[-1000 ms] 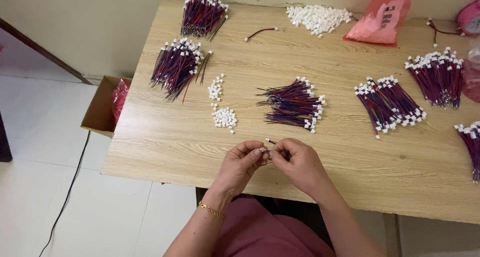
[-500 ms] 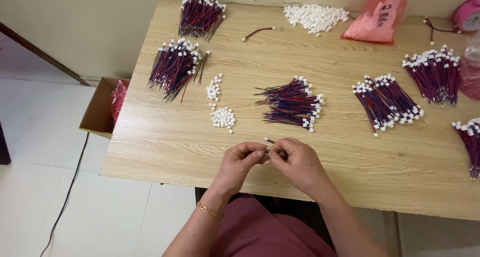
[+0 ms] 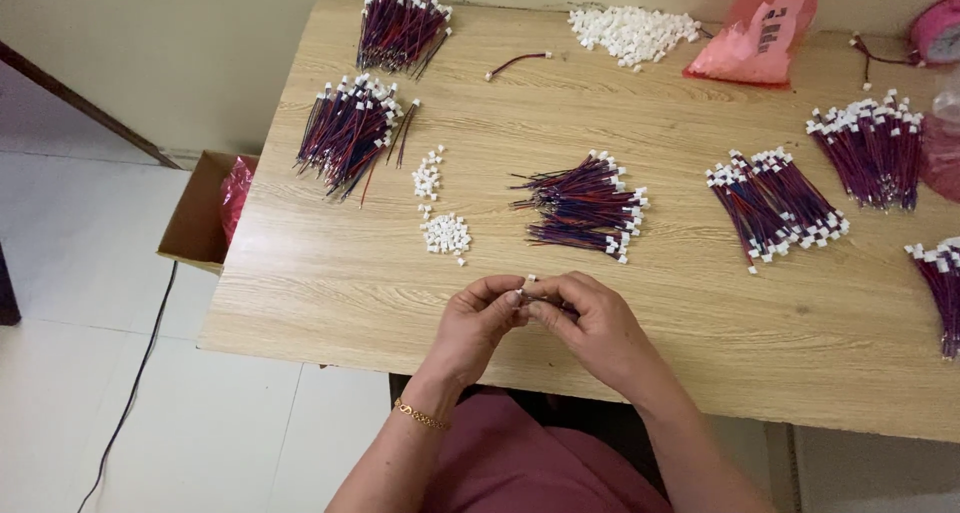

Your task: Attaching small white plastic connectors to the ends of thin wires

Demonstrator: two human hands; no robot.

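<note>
Head view: left hand [image 3: 478,318] and right hand [image 3: 598,325] meeting over near table edge [image 3: 300,313], fingertips of both pinched on one thin wire lead [image 3: 532,295] with small white connector at its tip. Judged very light, limp, easily bent; best gripped close behind connector. Loose white connectors [image 3: 445,233] and wire bundle [image 3: 585,208] just beyond.

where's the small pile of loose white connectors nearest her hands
In the head view, the small pile of white connectors lies on the table, up-left of the left hand.
</note>
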